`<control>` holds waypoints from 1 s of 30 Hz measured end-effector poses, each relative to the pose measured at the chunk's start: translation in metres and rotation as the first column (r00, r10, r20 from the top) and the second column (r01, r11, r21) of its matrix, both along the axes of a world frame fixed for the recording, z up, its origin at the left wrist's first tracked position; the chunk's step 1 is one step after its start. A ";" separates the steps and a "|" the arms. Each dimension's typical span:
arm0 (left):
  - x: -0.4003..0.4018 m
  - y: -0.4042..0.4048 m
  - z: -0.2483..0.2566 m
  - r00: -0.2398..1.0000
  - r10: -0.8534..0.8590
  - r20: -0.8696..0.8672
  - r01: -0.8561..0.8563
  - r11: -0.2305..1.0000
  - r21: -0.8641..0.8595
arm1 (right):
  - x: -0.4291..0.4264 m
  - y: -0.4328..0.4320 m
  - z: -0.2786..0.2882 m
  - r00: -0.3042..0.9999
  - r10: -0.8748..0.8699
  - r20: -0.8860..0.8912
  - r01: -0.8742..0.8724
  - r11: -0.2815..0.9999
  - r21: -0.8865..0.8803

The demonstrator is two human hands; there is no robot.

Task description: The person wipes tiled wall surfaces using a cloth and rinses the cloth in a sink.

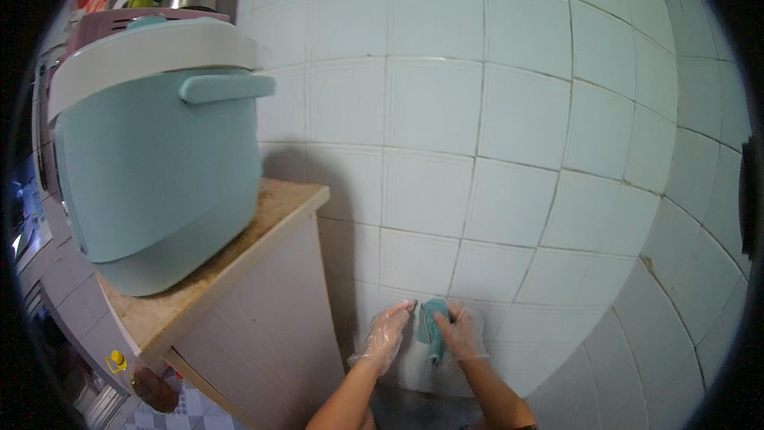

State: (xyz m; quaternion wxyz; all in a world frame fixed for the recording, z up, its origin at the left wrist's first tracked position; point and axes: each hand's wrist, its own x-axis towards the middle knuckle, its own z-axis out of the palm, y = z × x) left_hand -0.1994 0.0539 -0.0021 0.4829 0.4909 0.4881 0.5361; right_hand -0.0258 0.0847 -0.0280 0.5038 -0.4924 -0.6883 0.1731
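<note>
Both hands wear clear plastic gloves and are low in the picture, in front of a white tiled wall [430,107]. My right hand [462,334] grips a teal cloth [436,322], part of which hangs down below the fingers. Just left of the cloth is my left hand [388,331], its fingers pointing up and right near the tiles, with nothing seen in it. Whether its fingertips touch the wall cannot be told.
At the left, a light blue rice cooker [161,167] with a white lid stands on a cabinet's worn top [286,203]. A bottle with a yellow cap [155,391] is on the patterned floor. Another tiled wall [686,286] meets the first at the right.
</note>
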 end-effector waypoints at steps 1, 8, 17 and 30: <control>0.007 -0.001 0.000 0.999 -0.034 -0.026 0.033 0.999 -0.034 | 0.007 -0.004 0.002 0.984 0.024 -0.175 -0.052 0.987 -0.155; 0.030 -0.014 -0.012 0.982 -0.181 0.047 0.184 0.980 -0.081 | 0.036 -0.036 0.033 0.634 0.107 -0.766 -0.502 0.811 -0.302; 0.027 0.001 -0.017 0.907 -0.422 0.017 0.422 0.905 -0.055 | 0.058 -0.041 0.043 0.737 0.106 -0.668 -0.381 0.880 -0.282; 0.047 -0.023 0.018 0.970 -0.168 0.177 0.201 0.962 -0.187 | 0.066 -0.013 0.026 0.986 0.091 -0.141 -0.094 0.995 -0.014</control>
